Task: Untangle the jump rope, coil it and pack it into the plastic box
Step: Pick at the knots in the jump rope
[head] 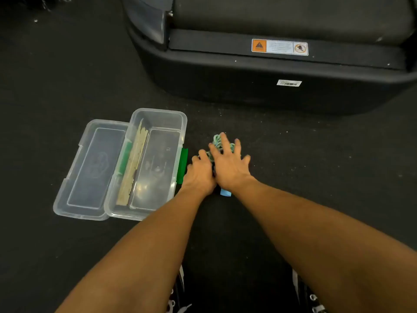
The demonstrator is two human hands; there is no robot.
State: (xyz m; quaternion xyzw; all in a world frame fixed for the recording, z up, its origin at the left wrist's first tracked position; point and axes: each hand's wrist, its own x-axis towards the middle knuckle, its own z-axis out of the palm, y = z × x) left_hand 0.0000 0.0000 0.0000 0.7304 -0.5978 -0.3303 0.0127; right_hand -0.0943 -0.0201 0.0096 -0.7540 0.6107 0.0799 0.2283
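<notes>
A bundled green jump rope (217, 141) lies on the dark floor just right of the clear plastic box (158, 119). Both my hands rest on it. My left hand (199, 175) curls around the bundle's left side. My right hand (231, 164) presses flat on top with fingers spread. A light blue handle end (225, 192) pokes out beneath my right wrist. Most of the rope is hidden under my hands. The box stands open, with a green latch (182, 166) on its right wall and a tan strip (133, 166) along its left inner side.
The box's clear lid (74, 175) lies flat on the floor against the box's left side. A large black machine base (270, 86) with a warning sticker stands on the floor behind the rope. My shoes (313, 299) show at the bottom edge.
</notes>
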